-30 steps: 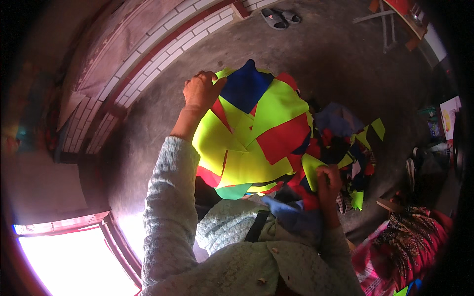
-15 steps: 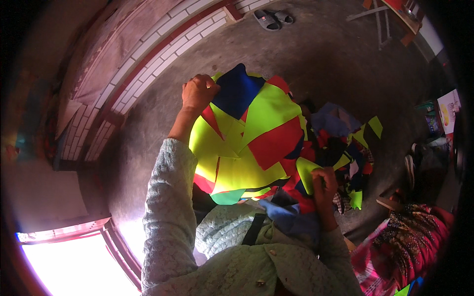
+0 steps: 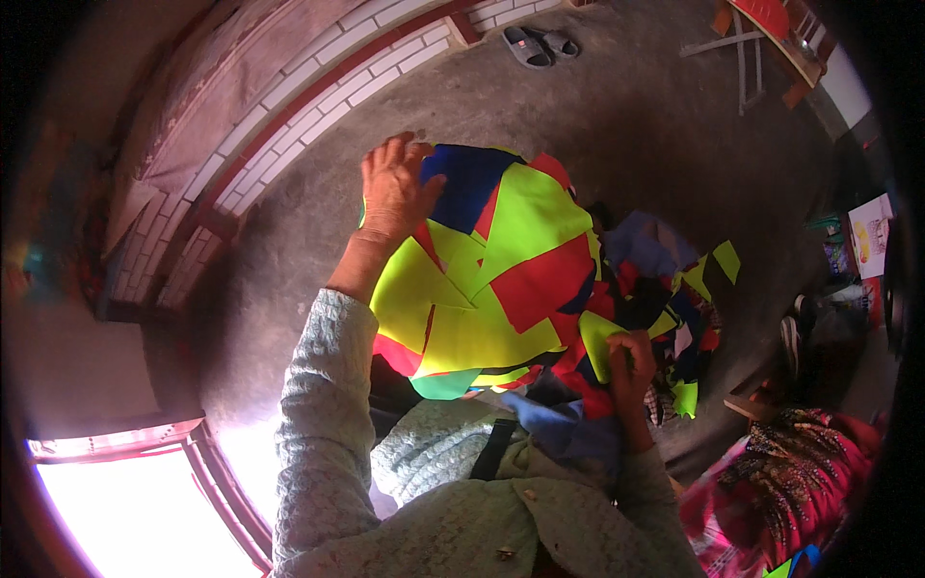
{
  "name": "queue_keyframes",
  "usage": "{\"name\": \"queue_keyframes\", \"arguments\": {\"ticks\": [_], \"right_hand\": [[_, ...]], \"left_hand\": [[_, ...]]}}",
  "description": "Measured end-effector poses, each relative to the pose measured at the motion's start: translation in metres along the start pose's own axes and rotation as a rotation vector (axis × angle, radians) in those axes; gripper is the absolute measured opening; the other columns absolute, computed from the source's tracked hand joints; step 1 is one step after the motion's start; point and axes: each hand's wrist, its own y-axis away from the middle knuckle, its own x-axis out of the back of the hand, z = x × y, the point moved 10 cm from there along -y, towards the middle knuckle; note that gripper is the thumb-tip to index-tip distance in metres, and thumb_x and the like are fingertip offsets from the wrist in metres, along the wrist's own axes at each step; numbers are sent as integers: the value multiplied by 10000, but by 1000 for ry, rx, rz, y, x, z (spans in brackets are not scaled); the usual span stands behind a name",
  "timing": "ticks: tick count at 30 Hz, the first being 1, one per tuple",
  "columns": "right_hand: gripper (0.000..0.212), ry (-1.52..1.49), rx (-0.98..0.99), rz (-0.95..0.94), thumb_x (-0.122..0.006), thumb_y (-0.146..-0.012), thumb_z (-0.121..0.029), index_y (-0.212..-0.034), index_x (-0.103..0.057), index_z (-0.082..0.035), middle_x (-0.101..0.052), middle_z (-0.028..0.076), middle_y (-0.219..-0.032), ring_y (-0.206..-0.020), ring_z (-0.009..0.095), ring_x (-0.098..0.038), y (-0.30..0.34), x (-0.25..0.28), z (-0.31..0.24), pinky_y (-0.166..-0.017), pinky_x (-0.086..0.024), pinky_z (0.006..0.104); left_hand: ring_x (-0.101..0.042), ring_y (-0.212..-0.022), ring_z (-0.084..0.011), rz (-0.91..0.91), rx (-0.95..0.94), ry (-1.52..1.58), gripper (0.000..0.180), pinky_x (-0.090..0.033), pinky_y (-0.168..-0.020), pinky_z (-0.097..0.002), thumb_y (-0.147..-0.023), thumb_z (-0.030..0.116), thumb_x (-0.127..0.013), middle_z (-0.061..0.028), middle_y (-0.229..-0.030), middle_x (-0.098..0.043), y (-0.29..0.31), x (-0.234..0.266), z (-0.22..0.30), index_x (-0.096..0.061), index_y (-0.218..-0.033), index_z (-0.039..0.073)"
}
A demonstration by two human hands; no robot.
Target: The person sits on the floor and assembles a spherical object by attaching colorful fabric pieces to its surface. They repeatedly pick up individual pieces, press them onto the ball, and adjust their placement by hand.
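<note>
Across the upper left edge of a round, overlapping patchwork (image 3: 462, 337), the left hand (image 3: 393, 193) lay with its fingers spread, the thumb against a dark blue piece (image 3: 467, 183). Near the lower right edge, the right hand (image 3: 633, 364) had its fingers bent beside a small yellow piece (image 3: 596, 344); whether they pinched it could not be told. The patchwork sat in front of the person's body, mostly bright yellow, with a large red piece (image 3: 541, 287) toward its right and a green piece (image 3: 446, 384) at its lower edge. Just below the right part, a blue-grey cloth (image 3: 568, 424) lay bunched near the lap. To the right, a loose pile of scraps (image 3: 650, 241) spread over the floor (image 3: 636, 106). Farther out, a pink patterned cloth (image 3: 795, 491) was heaped at the lower right, and a pair of dark sandals (image 3: 530, 46) stood at the top, near a wall of white bricks (image 3: 376, 85). Strong light filled an opening (image 3: 145, 520) at the lower left.
</note>
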Motion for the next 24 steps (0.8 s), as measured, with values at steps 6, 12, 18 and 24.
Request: {"name": "queue_keyframes", "arguments": {"ticks": [6, 12, 18, 24], "right_hand": [[97, 17, -20, 9, -538, -846, 3, -910, -599, -36, -549, 78, -848, -775, 198, -531, 2, 0, 6, -703, -421, 298], [84, 20, 1, 26, -551, -873, -71, -922, -601, -25, -570, 97, -853, -790, 220, -550, 4, 1, 0, -724, -430, 317], [86, 8, 4, 21, -564, -881, -91, -922, -605, -27, -554, 101, -844, -788, 230, -553, 3, -1, 2, -726, -431, 319], [127, -72, -110, 66, -558, -889, -75, -1001, -584, -21, -566, 46, -954, -869, 127, -520, 10, 4, 19, -794, -398, 246]], "left_hand": [[-324, -1358, -329, -156, -122, -2, 580, -247, -1080, -536, -911, 501, -494, -160, -1422, -406, 9, -43, 34, -462, -1346, 117], [-360, -1332, -316, -216, -112, 57, 611, -258, -1061, -523, -898, 553, -437, -166, -1389, -450, 12, -72, 28, -471, -1351, 144], [-307, -1363, -318, -193, -79, 117, 661, -201, -1069, -581, -916, 599, -394, -159, -1407, -423, 14, -47, 34, -443, -1372, 123], [-448, -1243, -366, 59, -140, 376, 417, -312, -1045, -468, -894, 328, -614, -186, -1283, -530, 46, 43, 104, -585, -1185, 31]]}}
